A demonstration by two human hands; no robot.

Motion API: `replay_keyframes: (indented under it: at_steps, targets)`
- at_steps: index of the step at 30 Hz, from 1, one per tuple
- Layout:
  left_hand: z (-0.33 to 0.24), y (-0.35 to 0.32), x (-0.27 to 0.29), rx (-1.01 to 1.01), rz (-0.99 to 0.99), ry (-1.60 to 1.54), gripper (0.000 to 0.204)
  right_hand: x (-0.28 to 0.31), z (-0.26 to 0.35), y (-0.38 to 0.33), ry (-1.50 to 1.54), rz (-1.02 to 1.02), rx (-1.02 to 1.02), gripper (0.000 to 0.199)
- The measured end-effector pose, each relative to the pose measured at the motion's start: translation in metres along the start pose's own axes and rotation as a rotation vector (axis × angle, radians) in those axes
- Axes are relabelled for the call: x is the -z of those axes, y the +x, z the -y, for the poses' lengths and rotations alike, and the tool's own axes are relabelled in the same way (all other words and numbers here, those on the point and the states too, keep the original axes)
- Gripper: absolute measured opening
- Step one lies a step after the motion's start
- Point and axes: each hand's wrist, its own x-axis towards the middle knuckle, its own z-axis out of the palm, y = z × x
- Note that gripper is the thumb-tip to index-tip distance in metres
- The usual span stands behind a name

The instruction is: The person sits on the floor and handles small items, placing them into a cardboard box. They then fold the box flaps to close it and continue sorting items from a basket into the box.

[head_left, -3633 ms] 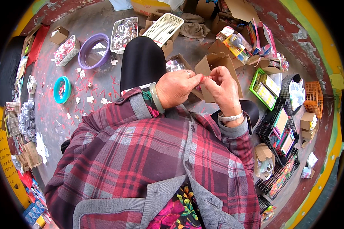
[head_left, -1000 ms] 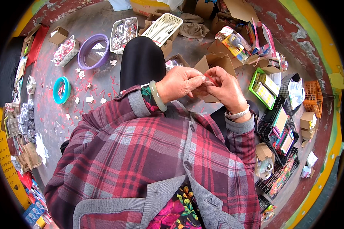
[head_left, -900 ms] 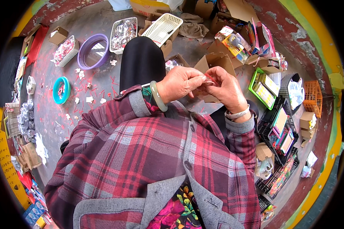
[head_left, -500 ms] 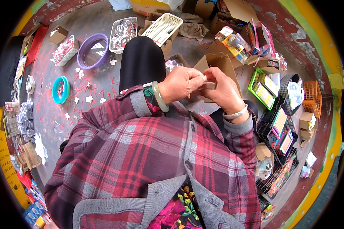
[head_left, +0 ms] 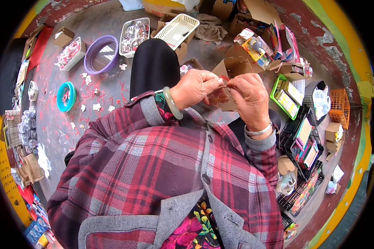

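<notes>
Above my lap, my left hand and my right hand meet with their fingertips almost touching. My left thumb and fingers are pinched on what looks like a small see-through packet, which hangs below the fingertips with a bit of red at its top. My right thumb and forefinger pinch together at its upper edge; what exactly lies between them is too small to make out. Just beyond the hands stands an opened cardboard box. My black-clad knee rises to the left of it.
Left of my knee are a purple basin, a teal bowl and a white basket of wrapped pieces. Small white and red scraps litter the floor. To the right are a green tray, black crates and an orange crate.
My right hand has turned and its fingers have straightened somewhat, drawing slightly right. The see-through thing with red now shows below the fingertips. My left hand has hardly moved.
</notes>
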Motion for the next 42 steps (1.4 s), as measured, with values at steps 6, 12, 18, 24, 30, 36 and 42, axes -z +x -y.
replay_keyframes:
  at_steps: [6,12,18,24,30,36,42]
  targets:
    - [0.001,-0.001,0.001,-0.014,-0.015,-0.045,0.027,0.002,0.000,0.002,-0.112,-0.040,0.042,0.016]
    - [0.001,-0.001,-0.002,0.007,-0.017,-0.078,0.027,-0.001,-0.006,0.000,-0.002,0.057,0.014,0.016]
    - [0.002,-0.002,-0.001,0.022,0.031,-0.078,0.028,-0.003,-0.010,0.001,0.077,0.234,-0.009,0.015]
    - [0.008,0.002,0.001,0.024,-0.065,-0.104,0.029,-0.001,-0.020,-0.001,0.281,0.164,-0.147,0.015]
    - [0.006,0.002,0.002,0.004,-0.095,-0.082,0.030,0.005,-0.020,-0.005,0.214,0.207,-0.163,0.025]
    - [0.003,-0.001,0.000,-0.044,-0.059,-0.019,0.031,-0.003,-0.021,-0.009,0.180,0.246,-0.187,0.025]
    - [0.008,0.001,0.002,-0.069,-0.054,-0.055,0.030,-0.004,-0.022,-0.010,0.188,0.212,-0.224,0.020]
